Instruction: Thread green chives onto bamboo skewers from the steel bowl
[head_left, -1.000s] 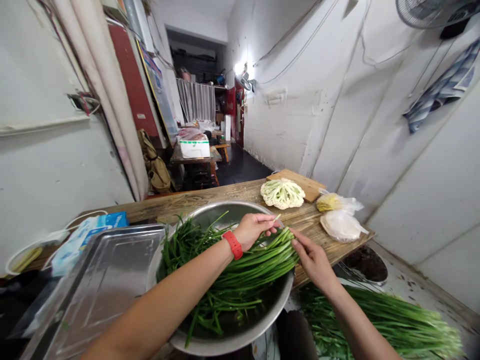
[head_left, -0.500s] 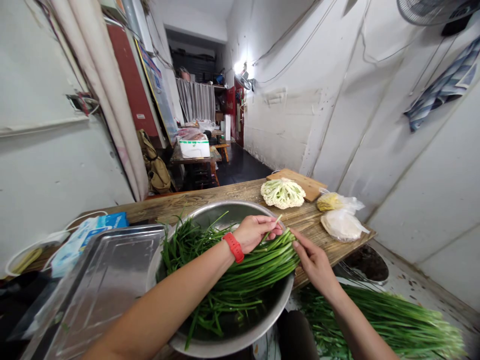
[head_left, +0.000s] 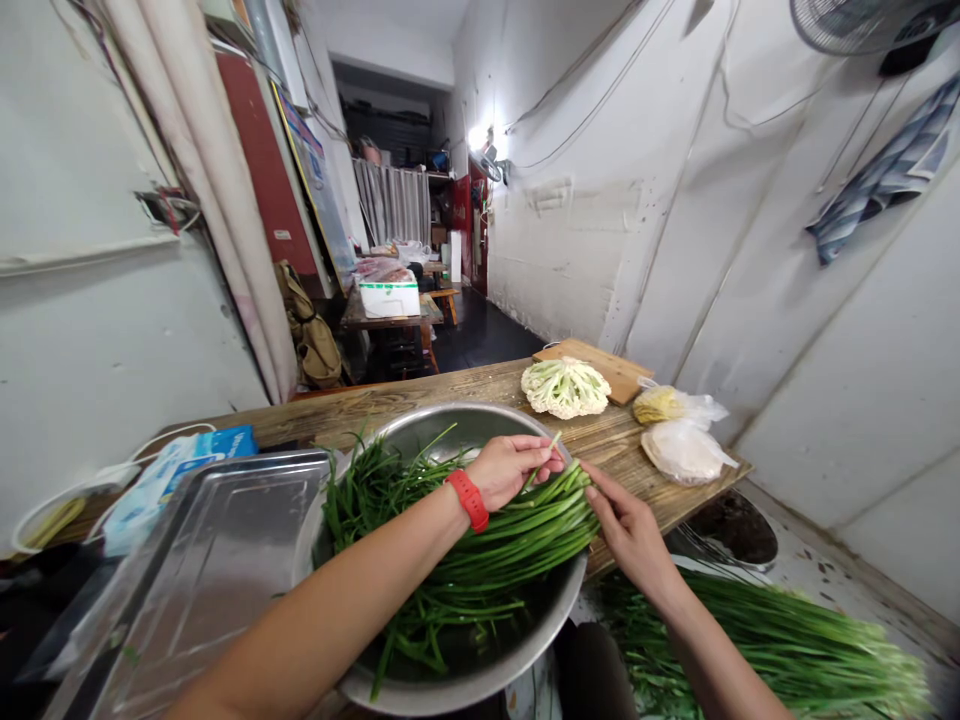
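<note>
Left hand: while it pinched a stalk, the bowl lay below.
Right hand: touched the greens, grip unclear.

head: one view, worn on head | faces forward and down | close above greens | looks across wooden table

We look into a narrow room where food is prepared, whether a home's or an eatery's we cannot tell.
Our evidence: a steel basin of long green stalks at lower centre, a cauliflower and a wooden board on the plank worktop right of centre, bagged food near them, more greens at lower right, a metal tray at lower left; farther back, left of centre, a white box tops a table.
</note>
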